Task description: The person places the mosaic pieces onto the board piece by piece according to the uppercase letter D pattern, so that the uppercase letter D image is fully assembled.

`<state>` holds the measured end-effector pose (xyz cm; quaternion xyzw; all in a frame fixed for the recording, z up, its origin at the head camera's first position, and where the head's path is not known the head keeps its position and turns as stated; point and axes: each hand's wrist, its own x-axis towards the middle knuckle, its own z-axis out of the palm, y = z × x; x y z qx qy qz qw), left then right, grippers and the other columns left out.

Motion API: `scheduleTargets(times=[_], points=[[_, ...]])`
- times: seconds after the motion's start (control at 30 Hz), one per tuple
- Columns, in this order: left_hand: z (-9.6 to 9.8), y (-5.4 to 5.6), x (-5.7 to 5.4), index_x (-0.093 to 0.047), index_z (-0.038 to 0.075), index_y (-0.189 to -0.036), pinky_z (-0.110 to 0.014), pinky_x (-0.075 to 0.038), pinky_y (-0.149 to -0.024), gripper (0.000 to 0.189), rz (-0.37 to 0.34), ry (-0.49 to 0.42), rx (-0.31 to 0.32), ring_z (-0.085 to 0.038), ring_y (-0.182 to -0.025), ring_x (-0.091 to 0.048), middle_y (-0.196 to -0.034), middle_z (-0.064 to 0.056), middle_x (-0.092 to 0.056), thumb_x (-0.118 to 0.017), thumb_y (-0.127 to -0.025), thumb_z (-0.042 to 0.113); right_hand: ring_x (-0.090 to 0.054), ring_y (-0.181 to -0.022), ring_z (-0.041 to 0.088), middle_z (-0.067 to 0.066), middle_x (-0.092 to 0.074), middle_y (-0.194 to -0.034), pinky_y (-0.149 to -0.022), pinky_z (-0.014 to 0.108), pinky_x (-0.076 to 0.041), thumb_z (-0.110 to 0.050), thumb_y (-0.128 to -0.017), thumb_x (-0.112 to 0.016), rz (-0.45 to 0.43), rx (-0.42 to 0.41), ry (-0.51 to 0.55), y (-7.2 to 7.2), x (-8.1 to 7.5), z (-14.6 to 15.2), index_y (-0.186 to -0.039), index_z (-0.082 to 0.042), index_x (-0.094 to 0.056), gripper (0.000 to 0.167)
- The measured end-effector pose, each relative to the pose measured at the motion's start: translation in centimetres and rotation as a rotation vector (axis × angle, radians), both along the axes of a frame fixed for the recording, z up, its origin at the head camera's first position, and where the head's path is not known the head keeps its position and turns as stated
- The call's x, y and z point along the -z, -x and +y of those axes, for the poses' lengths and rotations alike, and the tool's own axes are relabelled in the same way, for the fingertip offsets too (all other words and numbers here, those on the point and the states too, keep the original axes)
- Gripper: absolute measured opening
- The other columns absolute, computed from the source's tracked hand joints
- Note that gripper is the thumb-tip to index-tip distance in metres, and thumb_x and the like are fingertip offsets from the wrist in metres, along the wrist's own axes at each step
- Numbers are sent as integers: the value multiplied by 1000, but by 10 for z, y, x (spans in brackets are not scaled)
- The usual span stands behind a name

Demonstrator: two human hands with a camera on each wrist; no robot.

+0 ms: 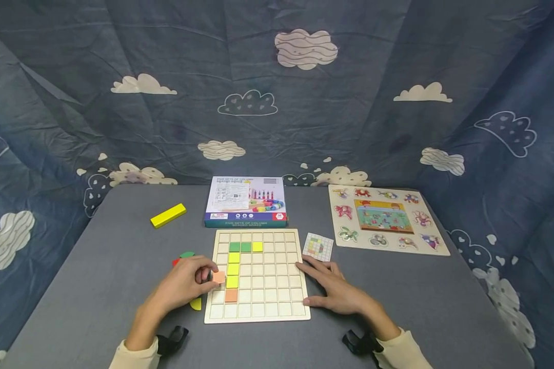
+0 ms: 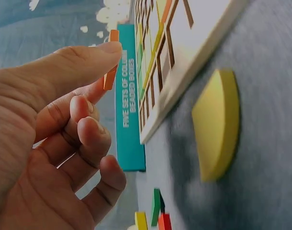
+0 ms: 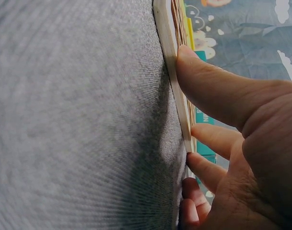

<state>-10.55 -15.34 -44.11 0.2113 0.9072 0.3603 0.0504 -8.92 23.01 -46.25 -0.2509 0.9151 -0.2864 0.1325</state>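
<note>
My left hand (image 1: 182, 282) pinches a small orange square tile (image 1: 219, 277) between thumb and forefinger, just over the left edge of the wooden grid board (image 1: 268, 283). In the left wrist view the tile (image 2: 110, 79) stands edge-on and the other fingers curl loosely. On the board, two green tiles (image 1: 245, 247) and a yellow tile (image 1: 257, 247) form a row. Below its left end run several yellow tiles (image 1: 233, 269), then an orange tile (image 1: 231, 295). My right hand (image 1: 339, 292) rests at the board's right edge, thumb and forefinger touching the rim in the right wrist view.
A pattern card (image 1: 318, 247) lies right of the board. Behind stand a boxed toy set (image 1: 245, 202) and, further right, a sea-animal picture board (image 1: 346, 218). A yellow bar (image 1: 168, 215) lies back left. A yellow curved piece (image 2: 218, 124) and red and green pieces lie by my left hand.
</note>
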Motion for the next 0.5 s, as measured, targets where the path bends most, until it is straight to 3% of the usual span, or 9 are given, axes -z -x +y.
scheduleTargets(times=[0.23,0.5], points=[[13,4,1,-69,9,-93,-21,-40,-58,24,-6,9,47,-4,-62,-44,-70,5,-51,-86,-78,14,-29,-131,39,14,-23,-165,-99,61,-31,-44,-90,-71,-9,4,4,0,0,-1,-155,-18,-38,78],[27,8,-4,-69,10,-91,-21,-39,-58,21,2,2,69,-5,-62,-43,-69,3,-51,-85,-78,12,-29,-131,38,14,-23,-165,-99,61,-32,-45,-90,-71,-5,2,2,0,-1,-1,-155,-18,-38,78]])
